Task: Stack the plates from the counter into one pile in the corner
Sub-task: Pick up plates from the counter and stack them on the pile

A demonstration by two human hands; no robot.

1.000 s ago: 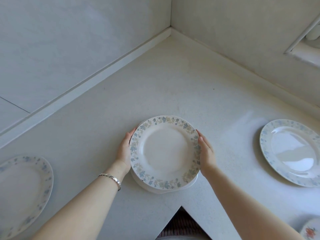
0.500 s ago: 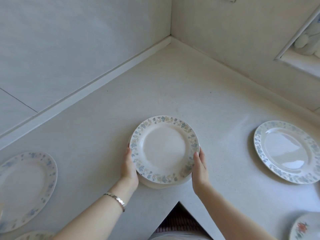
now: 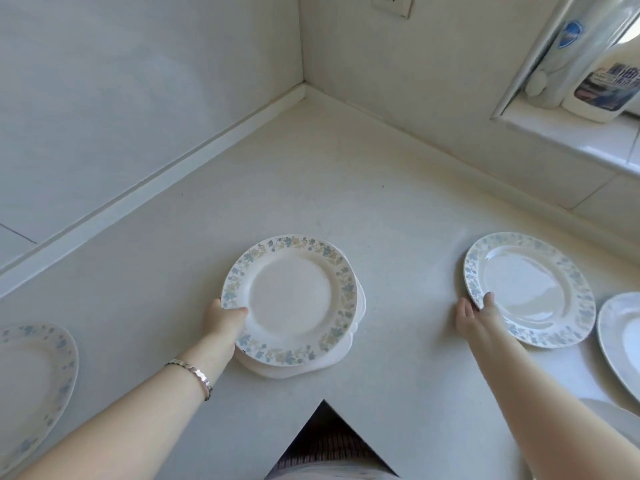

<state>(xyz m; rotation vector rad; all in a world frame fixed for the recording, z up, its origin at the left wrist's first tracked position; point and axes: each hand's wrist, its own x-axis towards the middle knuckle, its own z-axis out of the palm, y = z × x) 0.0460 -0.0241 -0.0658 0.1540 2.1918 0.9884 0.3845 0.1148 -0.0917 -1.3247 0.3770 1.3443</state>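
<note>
A small pile of white plates with blue floral rims [image 3: 290,299] sits near the counter's inner front edge, well short of the wall corner [image 3: 304,88]. My left hand [image 3: 223,322] grips the pile's left rim, thumb on the top plate. A single matching plate [image 3: 528,289] lies on the counter to the right. My right hand [image 3: 476,315] pinches its near-left rim, thumb on top and fingers spread beside and under the edge.
Another floral plate [image 3: 33,386] lies at the far left, and a further plate [image 3: 621,341] is cut off at the right edge. A window ledge [image 3: 568,140] holds bottles [image 3: 602,74]. A wall socket [image 3: 393,5] sits above the corner.
My right hand has left the pile and reached right to take the rim of the single plate. My left hand still holds the pile, thumb now on top.
</note>
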